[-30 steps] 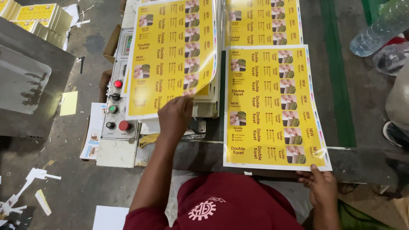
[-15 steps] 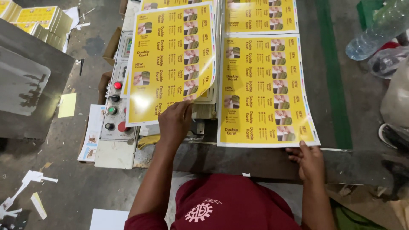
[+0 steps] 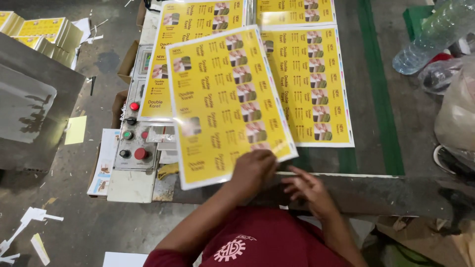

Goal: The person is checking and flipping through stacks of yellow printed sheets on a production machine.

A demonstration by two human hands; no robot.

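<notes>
Leftmost, a grey block (image 3: 29, 118) sat on the floor with a yellow slip (image 3: 75, 130) beside it, and box stacks (image 3: 47, 32) lay at the top corner. Next came the control panel (image 3: 133, 143) – red and green buttons, a dark knob – set at the bench's left end. Over its top edge lay a pile of yellow sheets (image 3: 173, 64).

Centre frame, the lifted sheet (image 3: 227, 99) was tilted, its near edge raised, overlapping both the pile and the sheet (image 3: 316, 84) lying flat on the bench (image 3: 396, 193). Left hand (image 3: 252, 170) was clamped on the lifted sheet's near right corner, fingers closed over the edge. Right hand (image 3: 307, 188) hovered just beside it over the bench edge, fingers spread and holding nothing – blurred, so contact with the bench could not be told.

Far right: a green stripe (image 3: 376, 84) ran along the bench, with a plastic bottle (image 3: 435, 34) and a clear bag (image 3: 455, 99) past it.

Risks, as a judgement: held by one corner only, the sheet could sag or crease. Its free edge could catch the flat sheet and drag it out of place. The loose left corner hung over the panel and might brush a button. A slip of the pinch would drop it onto the panel.
</notes>
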